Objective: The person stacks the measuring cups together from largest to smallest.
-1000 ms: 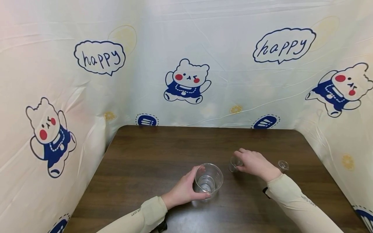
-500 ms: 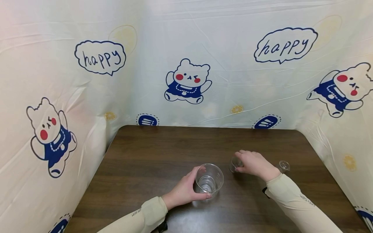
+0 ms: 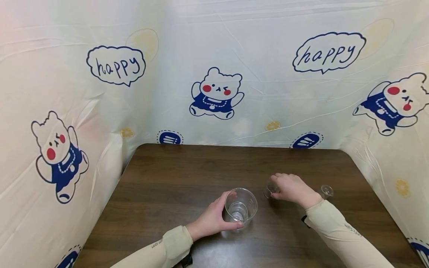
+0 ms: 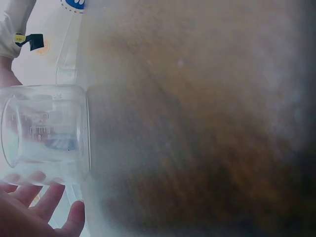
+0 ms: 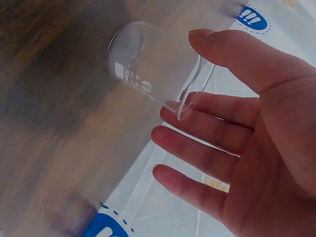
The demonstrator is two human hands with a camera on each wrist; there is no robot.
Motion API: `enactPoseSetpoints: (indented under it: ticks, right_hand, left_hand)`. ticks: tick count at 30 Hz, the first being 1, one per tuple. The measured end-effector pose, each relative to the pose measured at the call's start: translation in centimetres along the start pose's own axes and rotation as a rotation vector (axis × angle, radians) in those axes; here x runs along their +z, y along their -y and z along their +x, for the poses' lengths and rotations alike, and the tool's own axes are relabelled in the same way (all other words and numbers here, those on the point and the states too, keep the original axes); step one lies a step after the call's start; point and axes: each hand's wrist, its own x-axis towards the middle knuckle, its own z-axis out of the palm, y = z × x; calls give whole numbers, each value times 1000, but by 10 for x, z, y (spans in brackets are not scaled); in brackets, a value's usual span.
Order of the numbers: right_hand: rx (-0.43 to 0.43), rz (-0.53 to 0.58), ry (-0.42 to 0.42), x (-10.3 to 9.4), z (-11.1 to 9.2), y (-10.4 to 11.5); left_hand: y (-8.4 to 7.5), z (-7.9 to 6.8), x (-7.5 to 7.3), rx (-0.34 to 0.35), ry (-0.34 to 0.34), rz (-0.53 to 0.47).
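A large clear glass beaker (image 3: 240,204) stands on the table near the middle in the head view. My left hand (image 3: 212,217) grips it from the left, thumb at the near side and fingers round the far side. Its side with printed marks shows as glass wall (image 4: 44,133) in the left wrist view, fingers beneath. To the right, my right hand (image 3: 291,188) holds a small beaker by its rim, thumb on one side and fingertips on the other. That small beaker (image 5: 143,69) carries white print reading 50 ml and stands with its base on the table.
A smaller glass beaker (image 3: 326,191) stands just beyond my right wrist. The brown wooden table (image 3: 167,178) is enclosed at the back and sides by a pale printed curtain (image 3: 268,93).
Both hands keep their hold on the two beakers and stay in nearly the same place. The head view has shifted only slightly.
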Motion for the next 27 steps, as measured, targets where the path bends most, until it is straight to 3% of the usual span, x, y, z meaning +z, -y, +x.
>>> enactPoseSetpoints:
  ticks: [12,27]
  right_hand:
    - [-5,-15,9,-2,-1,0]
    - [-28,-13,6,-23,-8,14]
  left_hand:
    - [1,1,-1,-7,8,-8]
    - [5,1,2,-7,4,-3]
